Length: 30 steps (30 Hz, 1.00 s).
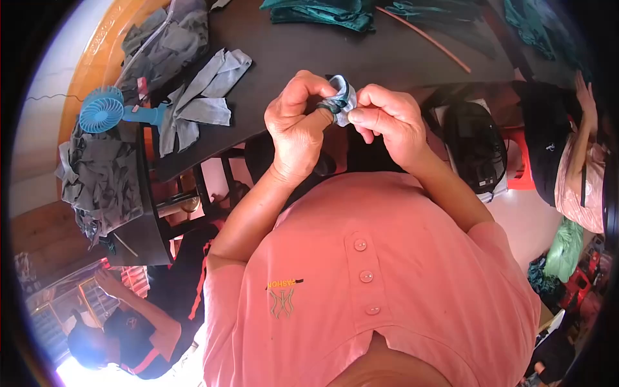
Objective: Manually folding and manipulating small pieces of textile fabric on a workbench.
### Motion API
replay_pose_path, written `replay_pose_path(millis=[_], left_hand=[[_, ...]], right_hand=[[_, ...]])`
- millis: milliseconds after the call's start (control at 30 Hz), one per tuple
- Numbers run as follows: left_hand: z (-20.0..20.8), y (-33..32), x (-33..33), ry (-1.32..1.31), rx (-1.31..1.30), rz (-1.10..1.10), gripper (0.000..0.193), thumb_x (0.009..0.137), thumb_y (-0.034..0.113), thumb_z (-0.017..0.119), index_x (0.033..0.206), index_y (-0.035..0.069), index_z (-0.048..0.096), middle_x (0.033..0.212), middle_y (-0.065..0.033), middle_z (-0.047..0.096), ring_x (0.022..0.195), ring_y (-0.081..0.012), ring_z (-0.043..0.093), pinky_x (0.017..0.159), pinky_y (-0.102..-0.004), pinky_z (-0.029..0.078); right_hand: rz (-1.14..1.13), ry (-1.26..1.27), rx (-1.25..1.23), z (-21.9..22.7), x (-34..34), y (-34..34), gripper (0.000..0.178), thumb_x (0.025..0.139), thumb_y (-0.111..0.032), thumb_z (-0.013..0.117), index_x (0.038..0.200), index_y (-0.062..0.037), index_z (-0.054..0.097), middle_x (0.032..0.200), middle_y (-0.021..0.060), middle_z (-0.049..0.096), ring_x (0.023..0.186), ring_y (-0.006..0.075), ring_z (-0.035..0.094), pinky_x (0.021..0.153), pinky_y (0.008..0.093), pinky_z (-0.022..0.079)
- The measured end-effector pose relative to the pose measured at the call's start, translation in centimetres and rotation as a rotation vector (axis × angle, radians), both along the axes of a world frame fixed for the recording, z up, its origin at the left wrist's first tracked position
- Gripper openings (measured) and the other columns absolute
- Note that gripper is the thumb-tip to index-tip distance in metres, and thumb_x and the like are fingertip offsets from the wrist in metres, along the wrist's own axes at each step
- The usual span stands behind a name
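We see a small grey-blue scrap of fabric (342, 100) pinched between both hands above the edge of the dark tabletop (361, 51). Our left hand (300, 126) curls round it, its forefinger wrapped in cloth; our right hand (390, 119) grips its other side. Further grey fabric pieces (200, 97) and a blue handheld fan (103, 111) lie to the left.

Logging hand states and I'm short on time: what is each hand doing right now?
Left hand: closed, pinching the small grey-blue fabric piece.
Right hand: closed, pinching the same fabric piece from the other side.
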<state>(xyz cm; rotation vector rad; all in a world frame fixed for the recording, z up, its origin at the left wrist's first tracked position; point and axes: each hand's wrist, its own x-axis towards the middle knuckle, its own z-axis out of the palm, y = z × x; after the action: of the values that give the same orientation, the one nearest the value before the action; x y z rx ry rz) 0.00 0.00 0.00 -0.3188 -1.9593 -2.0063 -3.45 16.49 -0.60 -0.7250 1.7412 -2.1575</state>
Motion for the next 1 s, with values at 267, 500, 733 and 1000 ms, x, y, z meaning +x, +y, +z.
replay_pose_path(millis=[267,500,733,1000], left_hand=[[0.0,0.7,-0.3,0.093,-0.164,0.031,0.043,0.065,-0.023,0.04,0.09,-0.001,0.067,0.085,-0.0056,0.058,0.075,-0.0121,0.054,0.07,-0.0233,0.046],[-0.2,0.7,0.3,0.001,-0.07,-0.018,0.037,0.064,-0.023,0.041,0.085,-0.002,0.063,0.083,-0.0068,0.058,0.073,-0.0145,0.054,0.068,-0.0252,0.047],[-0.6,0.4,1.3,0.095,-0.325,0.06,0.034,0.065,-0.023,0.048,0.087,-0.001,0.062,0.083,-0.0083,0.057,0.071,-0.0156,0.054,0.063,-0.0269,0.047],[-1.8,0.2,1.4,0.021,-0.187,-0.023,0.033,0.066,-0.021,0.048,0.088,-0.001,0.061,0.081,-0.0082,0.058,0.072,-0.0162,0.054,0.065,-0.0254,0.047]], right_hand=[[-0.016,0.072,0.084,-1.2,0.6,0.2,0.014,0.082,-0.009,0.062,0.073,-0.0008,0.056,0.062,0.0023,0.055,0.054,0.0075,0.047,0.05,0.024,0.037],[-0.054,0.106,0.12,-1.2,1.7,0.5,0.013,0.082,-0.009,0.063,0.076,0.0015,0.058,0.061,0.0054,0.055,0.056,0.0095,0.047,0.053,0.0257,0.038],[-0.121,0.36,0.157,-2.0,1.3,0.9,0.012,0.079,-0.008,0.065,0.073,-0.001,0.056,0.059,0.0085,0.051,0.049,0.0158,0.048,0.048,0.0286,0.038],[-0.156,0.671,0.211,-2.7,1.9,0.7,0.011,0.076,-0.006,0.068,0.076,-0.0031,0.057,0.064,0.0092,0.056,0.049,0.0201,0.052,0.047,0.0303,0.039]])
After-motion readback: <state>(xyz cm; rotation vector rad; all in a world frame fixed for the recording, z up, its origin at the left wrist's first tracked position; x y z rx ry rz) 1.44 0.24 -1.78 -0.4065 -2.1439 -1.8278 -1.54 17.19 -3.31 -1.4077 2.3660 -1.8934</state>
